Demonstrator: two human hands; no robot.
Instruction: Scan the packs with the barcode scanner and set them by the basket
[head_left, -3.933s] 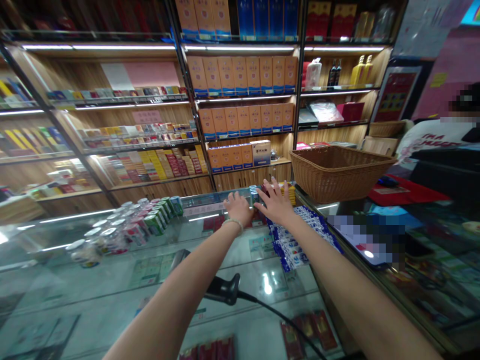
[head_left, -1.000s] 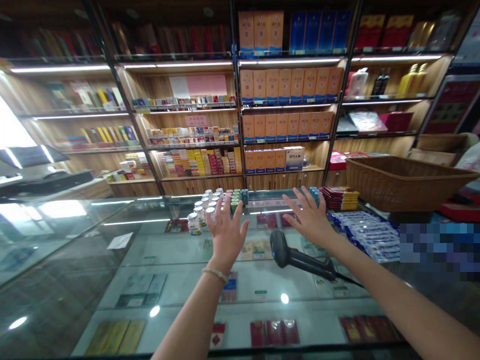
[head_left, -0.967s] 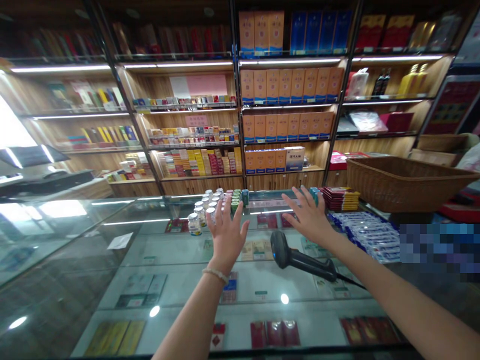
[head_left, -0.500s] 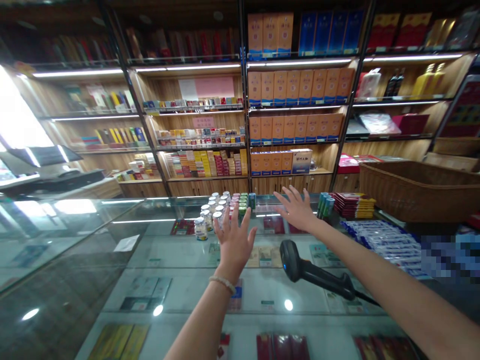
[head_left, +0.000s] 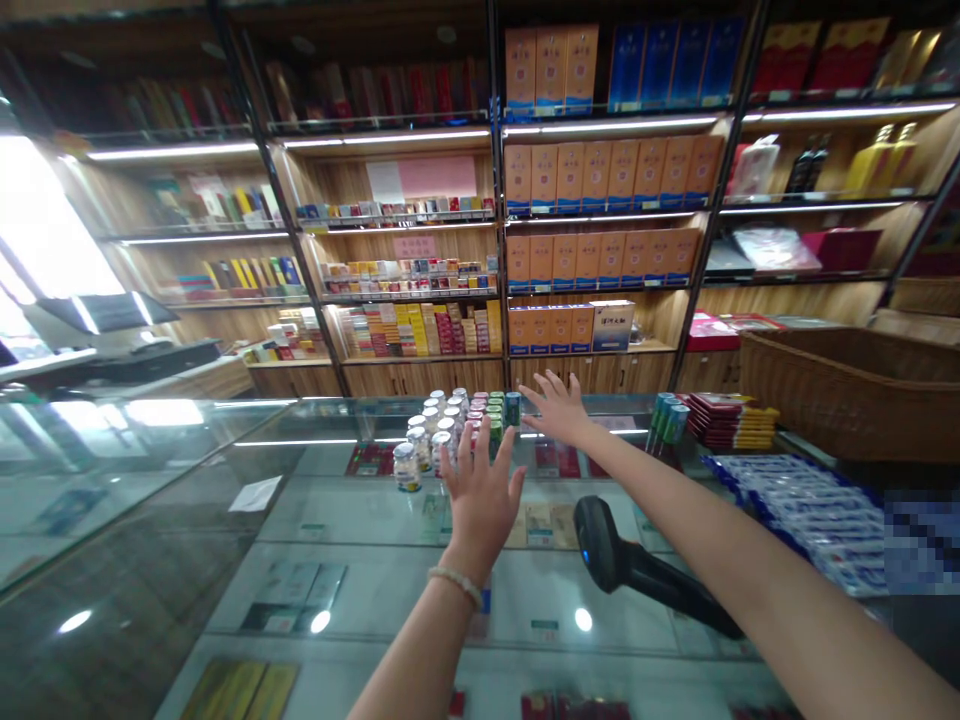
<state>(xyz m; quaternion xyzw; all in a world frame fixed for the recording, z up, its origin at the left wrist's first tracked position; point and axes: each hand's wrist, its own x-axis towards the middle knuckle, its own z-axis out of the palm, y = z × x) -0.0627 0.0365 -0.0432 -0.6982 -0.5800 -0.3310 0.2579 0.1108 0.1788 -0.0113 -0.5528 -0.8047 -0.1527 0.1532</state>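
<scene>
My left hand point(head_left: 484, 500) is open with fingers spread, above the glass counter point(head_left: 360, 580) and just in front of the grouped containers. My right hand point(head_left: 559, 408), also open and empty, reaches farther out beside the blue-green cylinder point(head_left: 513, 408) at the group's right end; whether it touches it I cannot tell. The group has several white-lidded jars point(head_left: 407, 467) on the left, then rows of pink-topped containers point(head_left: 478, 405) and green-topped containers point(head_left: 495, 410), partly hidden by my left fingers. A black barcode scanner point(head_left: 637, 565) lies below my right forearm, which covers part of its handle end.
Blue-green cylinders point(head_left: 667, 418), stacked red and yellow packs point(head_left: 731, 420), blue-and-white packets point(head_left: 810, 510) and a wicker basket point(head_left: 847, 390) stand along the right. White paper point(head_left: 255, 494) lies at left. Behind, lit shelves hold orange boxes point(head_left: 600, 175). A monitor point(head_left: 105, 312) stands far left.
My right hand has moved left, from open counter space toward the blue-green cylinder by the group. My left hand stays spread near the jars. The view has shifted slightly.
</scene>
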